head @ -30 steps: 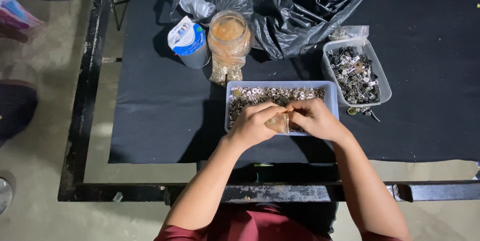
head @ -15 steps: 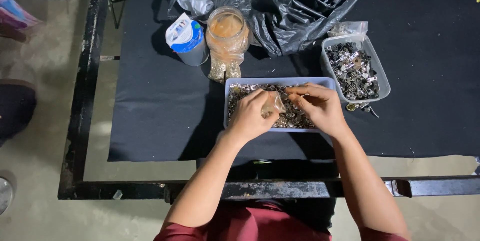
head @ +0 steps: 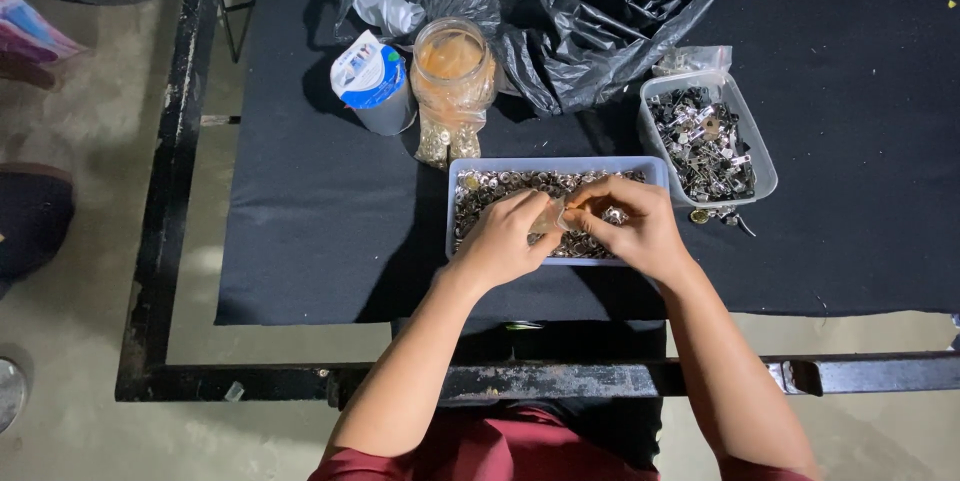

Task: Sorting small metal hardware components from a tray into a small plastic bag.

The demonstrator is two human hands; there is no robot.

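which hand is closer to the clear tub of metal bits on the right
Right. The right hand sits just left of the clear tub; the left hand is farther left, over the blue tray.

Both hands [head: 575, 231] over the near tray [head: 455, 203]; jar [head: 452, 81] behind it; smaller tub [head: 762, 163] right.

Left hand [head: 503, 238] and right hand [head: 628, 226] meet, fingertips pinched together (forearms converging).

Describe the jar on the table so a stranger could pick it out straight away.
On the black cloth-covered table, look in front of the crumpled black plastic bag. The clear jar stands there, just behind the shallow tray of small metal pieces. It is see-through with an orange tint at the top, unlike the blue-and-white lidded cup on its left.
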